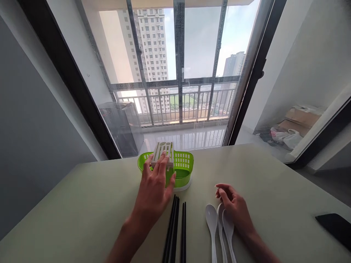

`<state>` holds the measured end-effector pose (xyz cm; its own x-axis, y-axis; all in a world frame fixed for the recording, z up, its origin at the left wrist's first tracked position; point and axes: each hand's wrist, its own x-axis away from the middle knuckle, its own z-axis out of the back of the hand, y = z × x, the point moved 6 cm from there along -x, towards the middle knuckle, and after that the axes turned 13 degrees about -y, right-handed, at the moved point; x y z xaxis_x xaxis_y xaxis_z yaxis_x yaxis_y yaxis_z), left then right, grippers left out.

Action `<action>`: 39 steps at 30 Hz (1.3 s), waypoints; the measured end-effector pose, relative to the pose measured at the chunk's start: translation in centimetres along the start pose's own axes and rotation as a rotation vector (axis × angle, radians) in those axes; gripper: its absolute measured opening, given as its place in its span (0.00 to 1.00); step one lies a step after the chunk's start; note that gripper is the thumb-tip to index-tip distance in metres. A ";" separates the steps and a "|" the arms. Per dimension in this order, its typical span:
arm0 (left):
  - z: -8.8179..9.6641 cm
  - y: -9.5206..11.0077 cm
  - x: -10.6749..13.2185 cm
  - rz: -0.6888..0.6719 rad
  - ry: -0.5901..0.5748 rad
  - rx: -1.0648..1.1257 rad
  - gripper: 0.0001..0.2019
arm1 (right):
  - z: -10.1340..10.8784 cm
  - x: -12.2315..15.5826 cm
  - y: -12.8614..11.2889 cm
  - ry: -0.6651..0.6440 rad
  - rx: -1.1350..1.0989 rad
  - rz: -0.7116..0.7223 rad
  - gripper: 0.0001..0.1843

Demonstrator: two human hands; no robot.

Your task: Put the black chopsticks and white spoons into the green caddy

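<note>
A green slotted cutlery basket (183, 163) on a white base stands at the far middle of the pale table (82, 204). My left hand (155, 186) reaches over it, fingers spread against the white slotted lid (163, 150) that tilts up on the basket's left side. Several black chopsticks (174, 233) lie side by side just in front of the basket. Three white spoons (218, 224) lie to their right. My right hand (233, 206) rests on the table over the spoon bowls, fingers loosely curled, holding nothing that I can see.
A black phone (336, 227) lies near the table's right edge. Behind the table a large window (181, 65) looks onto a balcony with a railing. Bags and cardboard (290, 128) sit on the floor at the right.
</note>
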<state>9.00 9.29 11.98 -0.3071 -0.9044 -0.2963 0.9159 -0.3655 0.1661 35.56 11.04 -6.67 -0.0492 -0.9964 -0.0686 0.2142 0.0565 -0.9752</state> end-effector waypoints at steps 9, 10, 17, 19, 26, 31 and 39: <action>-0.5 5.1 -3.1 -0.030 -0.097 0.084 0.21 | -0.3 0.0 -0.2 -0.015 0.047 0.031 0.22; -0.5 5.6 -3.4 -0.038 -0.109 0.093 0.22 | -0.3 -0.1 -0.1 -0.018 0.046 0.031 0.22; -1.4 8.1 -3.9 -0.116 -0.117 0.119 0.24 | -0.6 -0.3 -0.6 -0.047 0.017 0.036 0.23; -1.5 8.7 -3.7 -0.158 -0.104 0.126 0.24 | -0.7 -0.3 -0.8 -0.051 0.006 0.035 0.24; -0.4 6.9 -2.5 -0.343 0.014 0.362 0.18 | -0.3 -0.4 -1.1 0.001 0.012 0.041 0.22; -1.7 0.9 1.8 -0.052 0.249 0.497 0.11 | -0.3 -0.4 -1.1 0.014 0.021 0.042 0.21; -9.3 -4.0 8.6 0.201 -0.260 0.357 0.15 | -0.3 -0.2 -1.0 -0.001 0.048 0.030 0.22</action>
<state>5.05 5.00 0.03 -0.2296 -0.9732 0.0120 0.8318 -0.1898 0.5216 35.04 11.25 -5.74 -0.0415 -0.9944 -0.0970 0.2624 0.0829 -0.9614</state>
